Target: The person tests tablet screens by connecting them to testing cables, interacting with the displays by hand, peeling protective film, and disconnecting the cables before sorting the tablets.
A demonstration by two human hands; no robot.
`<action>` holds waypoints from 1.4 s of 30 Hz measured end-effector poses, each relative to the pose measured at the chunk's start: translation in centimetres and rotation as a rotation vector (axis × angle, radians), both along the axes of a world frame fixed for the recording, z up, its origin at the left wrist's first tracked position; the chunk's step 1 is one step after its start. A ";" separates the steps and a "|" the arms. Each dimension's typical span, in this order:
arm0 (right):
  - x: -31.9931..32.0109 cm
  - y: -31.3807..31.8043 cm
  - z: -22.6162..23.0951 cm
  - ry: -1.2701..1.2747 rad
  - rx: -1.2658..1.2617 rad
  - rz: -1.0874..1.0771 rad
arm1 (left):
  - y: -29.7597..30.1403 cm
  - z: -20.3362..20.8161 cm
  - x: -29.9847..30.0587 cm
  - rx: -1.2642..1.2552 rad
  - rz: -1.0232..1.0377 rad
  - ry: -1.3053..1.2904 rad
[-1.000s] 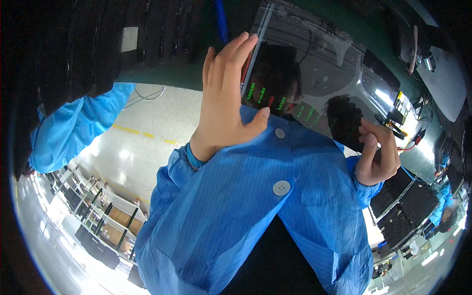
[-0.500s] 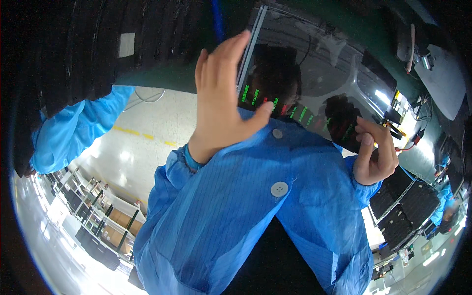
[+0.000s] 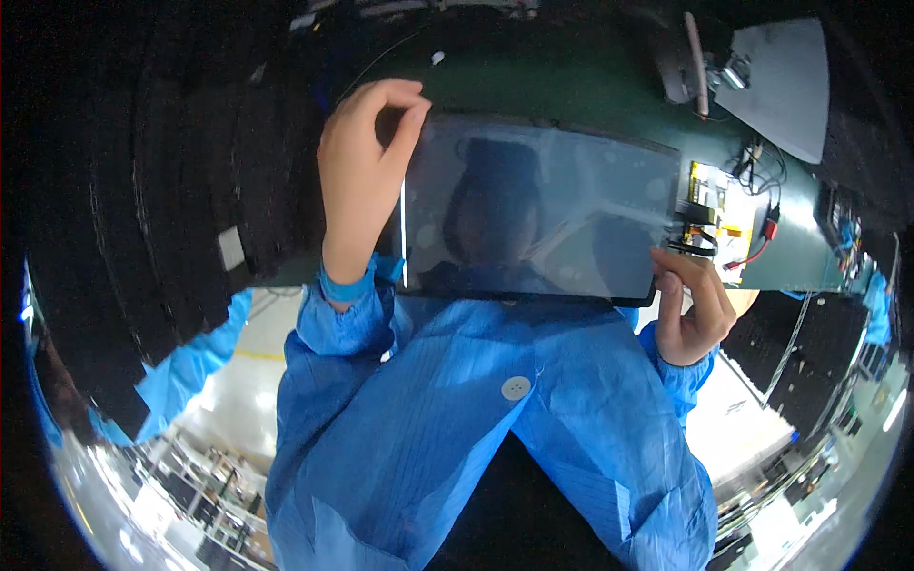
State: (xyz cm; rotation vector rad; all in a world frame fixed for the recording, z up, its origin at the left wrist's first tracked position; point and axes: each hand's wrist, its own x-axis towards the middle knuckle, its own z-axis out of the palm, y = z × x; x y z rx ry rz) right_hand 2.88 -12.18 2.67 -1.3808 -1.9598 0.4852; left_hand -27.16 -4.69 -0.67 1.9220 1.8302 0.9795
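Two hands carry our dark glossy display panel (image 3: 538, 214) between them: our left hand (image 3: 362, 176) pinches its left edge, our right hand (image 3: 693, 309) grips its right edge, just below the flex cable (image 3: 700, 238), above the green worktop (image 3: 571, 86).

Display panel (image 3: 538, 205) looks like glass, v. glossy, smooth, mirror-like w/ reflections. Coat sleeves (image 3: 495, 419) are thin woven cloth, blue, matt w/ faint fine stripes; button (image 3: 516, 387) smooth plastic. Bench top (image 3: 571, 86) is matt green, mat-like; small circuit board (image 3: 709, 186) at panel's right end shows shiny yellowish parts.
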 end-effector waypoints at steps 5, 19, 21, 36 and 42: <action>-0.6 0.6 0.2 -0.040 0.089 -0.086 | -2.7 2.4 1.4 -0.171 -0.491 -0.518; -1.3 -1.1 2.4 -0.077 -0.105 0.032 | -2.9 -0.1 -1.5 -0.074 -0.074 -0.443; -2.2 -1.2 2.5 0.007 -0.095 0.256 | -3.3 -0.9 -0.6 -0.093 0.150 -0.083; -8.7 0.4 -3.4 0.533 0.137 0.714 | -4.3 1.5 -0.4 -0.353 0.077 -0.454; -10.0 0.2 -4.6 0.518 0.257 0.586 | -4.6 1.5 0.4 -0.342 0.101 -0.935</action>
